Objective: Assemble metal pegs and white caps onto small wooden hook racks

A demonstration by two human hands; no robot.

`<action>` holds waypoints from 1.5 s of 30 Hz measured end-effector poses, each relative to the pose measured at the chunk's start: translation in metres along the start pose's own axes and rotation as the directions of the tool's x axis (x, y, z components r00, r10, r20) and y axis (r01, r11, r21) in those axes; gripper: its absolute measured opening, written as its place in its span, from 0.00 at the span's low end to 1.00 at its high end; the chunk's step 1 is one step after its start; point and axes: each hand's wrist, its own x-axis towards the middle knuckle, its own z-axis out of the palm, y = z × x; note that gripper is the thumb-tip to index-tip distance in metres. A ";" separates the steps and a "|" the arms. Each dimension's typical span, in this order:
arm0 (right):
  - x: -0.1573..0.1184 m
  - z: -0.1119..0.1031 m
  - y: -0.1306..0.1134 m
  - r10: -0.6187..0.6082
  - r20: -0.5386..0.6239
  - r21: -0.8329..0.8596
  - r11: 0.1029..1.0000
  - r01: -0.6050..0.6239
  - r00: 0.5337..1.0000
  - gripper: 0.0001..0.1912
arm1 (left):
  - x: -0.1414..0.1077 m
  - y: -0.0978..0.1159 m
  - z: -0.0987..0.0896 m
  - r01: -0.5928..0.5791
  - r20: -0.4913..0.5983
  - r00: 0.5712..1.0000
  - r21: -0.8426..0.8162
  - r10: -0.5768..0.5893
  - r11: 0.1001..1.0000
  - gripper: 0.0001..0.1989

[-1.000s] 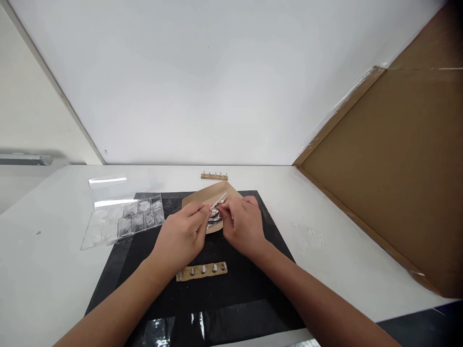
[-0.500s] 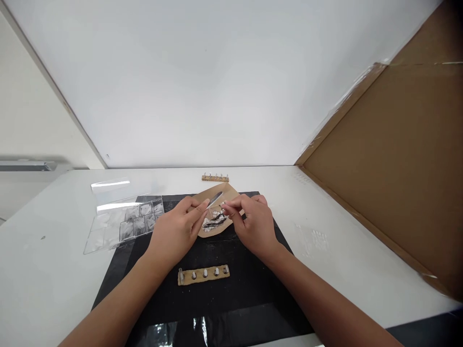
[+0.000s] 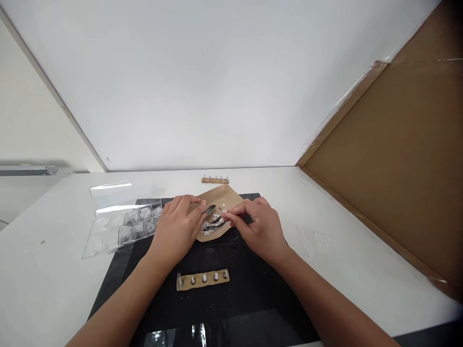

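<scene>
My left hand (image 3: pixel 183 224) is closed around a slim dark nail file (image 3: pixel 210 210), its rounded end pointing up and right. My right hand (image 3: pixel 253 224) pinches a small white nail tip (image 3: pixel 224 212) between thumb and forefinger, close to the file's end but apart from it. Under both hands lies a sheet of brown paper (image 3: pixel 208 237) with small white bits (image 3: pixel 216 217) and dark strips (image 3: pixel 213 225) scattered on it. Nearer me, a tan holder strip (image 3: pixel 186 284) carries several upright pegs, white nail tips (image 3: pixel 204 278) on some of them.
A clear compartment box (image 3: pixel 125 233) with pale nail tips stands left, its transparent lid (image 3: pixel 112 189) behind it. Another peg strip (image 3: pixel 215 180) sits at the back. A black mat (image 3: pixel 202 313) covers the middle of the white table (image 3: pixel 343 270). A cardboard panel (image 3: pixel 390 159) rises at right.
The nail file has tilted lower and drawn left and down, away from the right hand's fingertips. My right hand has shifted slightly down. Both hands keep their hold.
</scene>
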 end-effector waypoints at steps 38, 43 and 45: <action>-0.007 0.002 -0.013 -0.228 -0.055 0.110 0.966 0.232 0.972 0.17 | 0.003 0.021 -0.019 0.609 0.573 0.781 -0.786 -0.249 0.103 0.19; -0.009 0.005 -0.015 -0.216 -0.040 0.159 0.962 0.220 0.976 0.16 | 0.002 0.017 -0.018 0.611 0.570 0.780 -0.783 -0.259 0.117 0.23; -0.010 0.005 -0.016 -0.205 -0.032 0.184 0.961 0.207 0.978 0.17 | 0.002 0.014 -0.018 0.599 0.561 0.794 -0.787 -0.234 0.145 0.22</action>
